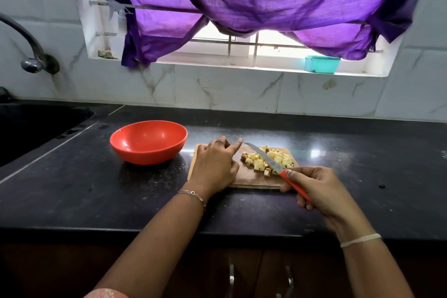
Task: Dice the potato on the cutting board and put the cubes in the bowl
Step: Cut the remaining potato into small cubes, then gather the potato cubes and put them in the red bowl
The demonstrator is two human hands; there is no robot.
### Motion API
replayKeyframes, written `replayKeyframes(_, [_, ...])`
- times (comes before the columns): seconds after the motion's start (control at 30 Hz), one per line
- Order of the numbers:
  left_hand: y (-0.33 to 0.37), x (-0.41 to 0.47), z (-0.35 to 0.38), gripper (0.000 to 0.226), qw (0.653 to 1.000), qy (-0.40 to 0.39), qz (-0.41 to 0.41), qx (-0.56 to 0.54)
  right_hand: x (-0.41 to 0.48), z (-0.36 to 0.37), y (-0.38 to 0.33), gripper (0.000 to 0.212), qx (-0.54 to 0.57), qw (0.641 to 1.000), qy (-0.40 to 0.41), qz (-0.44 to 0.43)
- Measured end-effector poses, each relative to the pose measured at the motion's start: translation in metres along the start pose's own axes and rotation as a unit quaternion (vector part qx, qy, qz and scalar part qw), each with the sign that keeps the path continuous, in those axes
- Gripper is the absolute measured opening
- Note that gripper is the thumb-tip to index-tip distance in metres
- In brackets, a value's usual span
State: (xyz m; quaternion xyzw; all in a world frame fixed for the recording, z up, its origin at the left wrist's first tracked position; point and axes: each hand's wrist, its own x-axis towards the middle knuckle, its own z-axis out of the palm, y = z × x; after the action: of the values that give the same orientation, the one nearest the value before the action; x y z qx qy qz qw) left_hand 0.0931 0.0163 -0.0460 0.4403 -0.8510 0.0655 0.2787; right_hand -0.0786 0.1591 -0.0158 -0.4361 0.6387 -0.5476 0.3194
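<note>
On the cutting board (244,178) the potato (257,164) lies diced, none yet in the bowl (145,152). Right hand (314,189) grips the knife (278,169); left hand (214,164) rests beside it, holding nothing.

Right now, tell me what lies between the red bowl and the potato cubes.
The left hand, resting on the cutting board, in the head view.

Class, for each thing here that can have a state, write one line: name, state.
bowl: upright, empty.
potato: diced, heaped on the cutting board.
knife: blade across the potato.
right hand: grips the knife handle.
left hand: on the cutting board, forefinger straight.
</note>
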Motion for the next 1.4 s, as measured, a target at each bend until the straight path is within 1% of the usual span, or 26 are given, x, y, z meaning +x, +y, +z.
replayKeyframes(0.07, [0.000,0.001,0.001,0.056,1.000,-0.007,-0.014,0.003,-0.001,-0.007,0.000,0.010,0.003,1.000,0.013,-0.008])
replayKeyframes(0.13, [0.001,0.000,0.001,0.056,1.000,-0.006,-0.010,-0.001,0.000,-0.015,0.001,0.009,0.000,0.999,0.041,-0.017])
replayKeyframes(0.23, [0.002,0.000,0.001,0.054,1.000,0.002,-0.001,-0.014,0.007,-0.032,0.006,0.011,-0.020,0.992,0.120,-0.025])
replayKeyframes(0.33, [0.001,0.000,0.001,0.049,0.999,0.007,-0.008,-0.046,0.018,-0.052,0.015,0.015,-0.082,0.975,0.201,-0.038])
replayKeyframes(0.4, [0.000,0.001,0.002,0.046,0.997,0.004,-0.018,-0.077,0.022,-0.068,0.024,0.017,-0.149,0.956,0.250,-0.039])
replayKeyframes(0.47, [-0.001,0.002,0.003,0.043,0.995,0.003,-0.027,-0.097,0.025,-0.081,0.030,0.015,-0.220,0.934,0.280,-0.033])
replayKeyframes(0.5, [-0.001,0.003,0.003,0.042,0.994,0.002,-0.029,-0.105,0.026,-0.084,0.031,0.014,-0.237,0.929,0.282,-0.033])
replayKeyframes(0.6, [0.001,0.007,0.002,0.039,0.991,-0.007,-0.034,-0.127,0.034,-0.082,0.037,0.008,-0.252,0.932,0.258,-0.039])
replayKeyframes(0.7, [0.004,0.011,0.002,0.039,0.986,-0.037,-0.038,-0.155,0.045,-0.069,0.042,0.007,-0.279,0.930,0.233,-0.050])
replayKeyframes(0.87, [0.009,0.018,0.003,0.039,0.979,-0.069,-0.042,-0.186,0.057,-0.059,0.046,0.019,-0.352,0.907,0.226,-0.047])
replayKeyframes(1.0, [0.011,0.025,0.003,0.037,0.976,-0.088,-0.054,-0.193,0.062,-0.058,0.053,0.017,-0.396,0.894,0.208,-0.044])
replayKeyframes(1.1, [0.011,0.030,0.003,0.036,0.970,-0.109,-0.077,-0.205,0.061,-0.056,0.048,0.020,-0.411,0.878,0.229,-0.083])
replayKeyframes(1.13, [0.010,0.032,0.002,0.036,0.967,-0.114,-0.081,-0.211,0.061,-0.054,0.044,0.023,-0.400,0.880,0.232,-0.111])
replayKeyframes(1.17, [0.010,0.034,0.002,0.035,0.965,-0.120,-0.084,-0.218,0.060,-0.050,0.038,0.027,-0.386,0.885,0.219,-0.140])
replayKeyframes(1.2, [0.010,0.036,0.002,0.035,0.962,-0.127,-0.088,-0.226,0.060,-0.045,0.032,0.034,-0.372,0.895,0.184,-0.164])
replayKeyframes(1.23, [0.011,0.037,0.001,0.034,0.959,-0.133,-0.090,-0.233,0.060,-0.038,0.026,0.043,-0.356,0.909,0.129,-0.176])
replayKeyframes(1.3, [0.013,0.041,0.000,0.034,0.954,-0.139,-0.097,-0.247,0.061,-0.024,0.017,0.065,-0.324,0.931,0.000,-0.166])
replayKeyframes(1.33, [0.015,0.042,0.000,0.035,0.951,-0.138,-0.103,-0.255,0.062,-0.016,0.016,0.076,-0.321,0.933,-0.049,-0.153])
replayKeyframes(1.4, [0.016,0.045,0.000,0.037,0.945,-0.133,-0.121,-0.274,0.070,-0.004,0.017,0.097,-0.349,0.923,-0.093,-0.135])
